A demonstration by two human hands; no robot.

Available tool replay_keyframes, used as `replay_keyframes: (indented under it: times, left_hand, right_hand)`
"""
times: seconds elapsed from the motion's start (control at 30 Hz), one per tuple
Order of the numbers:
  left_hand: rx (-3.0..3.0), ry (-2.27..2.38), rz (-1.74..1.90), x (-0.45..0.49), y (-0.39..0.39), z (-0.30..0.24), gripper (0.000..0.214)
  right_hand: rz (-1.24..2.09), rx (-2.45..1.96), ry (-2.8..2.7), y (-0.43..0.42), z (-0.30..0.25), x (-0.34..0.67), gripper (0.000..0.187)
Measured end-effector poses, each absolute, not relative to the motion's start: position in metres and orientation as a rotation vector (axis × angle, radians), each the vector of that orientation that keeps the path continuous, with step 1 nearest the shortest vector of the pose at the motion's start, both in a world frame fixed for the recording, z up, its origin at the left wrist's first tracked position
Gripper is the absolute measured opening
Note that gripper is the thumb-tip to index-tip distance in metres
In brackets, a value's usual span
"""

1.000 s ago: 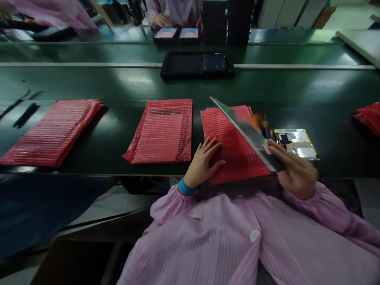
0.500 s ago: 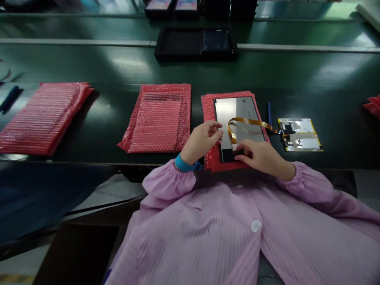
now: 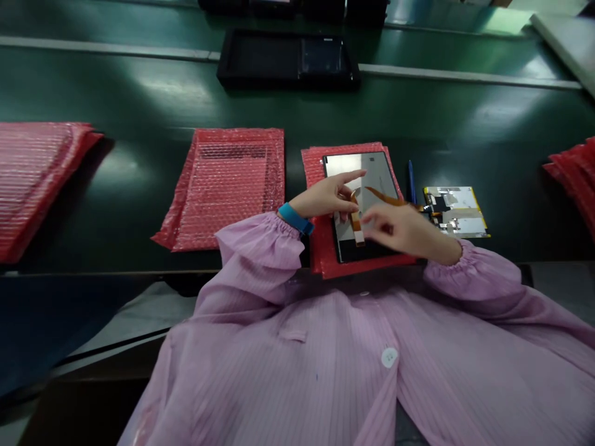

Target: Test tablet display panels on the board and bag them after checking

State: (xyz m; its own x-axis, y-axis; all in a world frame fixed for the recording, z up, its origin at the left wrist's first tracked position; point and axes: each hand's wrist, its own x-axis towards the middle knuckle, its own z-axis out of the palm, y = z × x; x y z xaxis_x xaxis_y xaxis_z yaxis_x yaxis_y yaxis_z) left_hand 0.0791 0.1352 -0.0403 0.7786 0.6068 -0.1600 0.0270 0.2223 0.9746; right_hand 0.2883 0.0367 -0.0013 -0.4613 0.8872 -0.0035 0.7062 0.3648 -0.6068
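Observation:
A flat display panel [image 3: 360,179] lies on a stack of red bubble-wrap bags [image 3: 313,186] near the front edge of the green bench. An orange ribbon cable [image 3: 357,226] loops over the panel. My left hand [image 3: 328,197] hovers above the panel's left side, pinching the cable with its index finger stretched out. My right hand [image 3: 402,228] is over the panel's lower right, fingers curled by the cable; it is blurred. A small circuit board [image 3: 455,209] lies just right of the panel.
A red bubble-wrap bag [image 3: 223,186] lies left of the panel, more red bags at the far left [image 3: 32,179] and far right [image 3: 574,176]. A blue pen [image 3: 411,179] sits beside the circuit board. A black tray [image 3: 286,59] stands farther back.
The panel, first tilted up in my right hand, was laid flat on the red bags. Both hands then closed in on the orange cable, now folded down onto the panel.

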Motion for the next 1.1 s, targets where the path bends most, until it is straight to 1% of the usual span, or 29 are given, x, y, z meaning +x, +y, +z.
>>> replay_keyframes:
  times: [0.03,0.1,0.13,0.17,0.2,0.23,0.27,0.3,0.37,0.43,0.5,0.53,0.57,0.6,0.63,0.67,0.73,0.77,0.87,1.0,1.1]
  left_hand:
    - [1.322,0.598,0.446,0.079,0.135,-0.042,0.102]
    - [1.360,0.642,0.486,0.079,0.136,-0.045,0.097]
    - [1.373,0.673,0.510,0.079,0.136,-0.045,0.093]
    - [1.380,0.704,0.529,0.079,0.136,-0.045,0.088]
    - [1.380,0.729,0.547,0.080,0.136,-0.044,0.084]
    - [1.375,0.746,0.562,0.080,0.135,-0.041,0.079]
    - [1.371,0.759,0.579,0.080,0.134,-0.039,0.075]
    - [1.372,0.774,0.601,0.081,0.134,-0.036,0.071]
    - [1.388,0.812,0.658,0.082,0.132,-0.030,0.064]
    - [1.398,0.857,0.722,0.083,0.132,-0.026,0.058]
    - [1.395,0.902,0.773,0.084,0.133,-0.026,0.053]
    - [1.393,0.925,0.789,0.084,0.134,-0.027,0.051]
    - [1.389,0.949,0.801,0.085,0.135,-0.029,0.048]
    - [1.383,0.970,0.805,0.085,0.135,-0.030,0.046]
    - [1.377,0.988,0.802,0.086,0.135,-0.031,0.043]
    - [1.370,1.002,0.794,0.086,0.135,-0.032,0.040]
    - [1.368,1.025,0.773,0.087,0.134,-0.032,0.033]
    - [1.373,1.035,0.764,0.087,0.134,-0.032,0.030]
    - [1.396,1.054,0.743,0.087,0.132,-0.029,0.026]
    - [1.418,1.060,0.693,0.086,0.131,-0.025,0.026]
    - [1.414,1.072,0.664,0.085,0.130,-0.023,0.025]
  right_hand:
    - [0.575,-1.441,-2.199,0.046,0.000,0.299,0.019]
    - [0.147,-1.666,-1.973,0.069,-0.003,0.320,0.032]
    - [0.000,-1.825,-1.929,0.081,-0.007,0.330,0.041]
    - [-0.069,-1.991,-1.932,0.092,-0.014,0.338,0.053]
    - [-0.062,-2.118,-1.970,0.102,-0.021,0.346,0.063]
    - [-0.025,-2.189,-2.025,0.109,-0.028,0.352,0.065]
    - [0.014,-2.197,-2.057,0.114,-0.033,0.358,0.062]
    - [0.042,-2.129,-2.049,0.116,-0.036,0.362,0.053]
    - [0.107,-1.816,-1.818,0.111,-0.032,0.366,0.036]
    - [0.229,-1.469,-1.505,0.095,-0.016,0.362,0.027]
    - [0.460,-1.238,-1.345,0.070,0.001,0.345,0.029]
    - [0.672,-1.112,-1.292,0.057,0.006,0.333,0.027]
    - [0.857,-0.993,-1.226,0.044,0.009,0.319,0.023]
    - [0.974,-0.944,-1.217,0.032,0.008,0.304,0.017]
    - [1.005,-0.922,-1.236,0.022,0.004,0.290,0.009]
    - [1.004,-0.944,-1.265,0.015,-0.003,0.278,0.015]
    - [0.993,-1.041,-1.298,0.008,-0.018,0.260,0.031]
    - [1.008,-1.093,-1.293,0.007,-0.025,0.255,0.035]
    - [1.016,-1.246,-1.294,0.009,-0.036,0.251,0.039]
    - [0.762,-1.431,-1.466,0.006,-0.034,0.251,0.048]
    - [0.678,-1.442,-1.570,0.004,-0.033,0.251,0.048]
